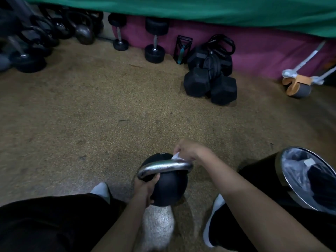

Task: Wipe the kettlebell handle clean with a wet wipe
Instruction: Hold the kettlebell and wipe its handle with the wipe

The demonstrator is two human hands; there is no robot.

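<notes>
On the speckled gym floor (pixel 91 106), spare kettlebells (pixel 83 31) sit far left, and our kettlebell (pixel 169 186) stands near centre between our feet. Our left hand (pixel 146 185) is curled round the left end of its steel handle (pixel 163 166), steadying it. At the right end, our right hand (pixel 190 151) pinches the wet wipe (pixel 175 156) against the metal. The small wipe could slip from our pinch, and the stretch under our left grip may go unwiped.

Tan speckled floor (pixel 81 106). Hex dumbbells (pixel 209 82) piled far, right of centre. Two round dumbbells (pixel 155 42) upright against pink mat (pixel 263 51), far. Kettlebell row (pixel 54 30) far left. Ab wheel (pixel 298 84) far right. Lined bin (pixel 285 186) near right.
</notes>
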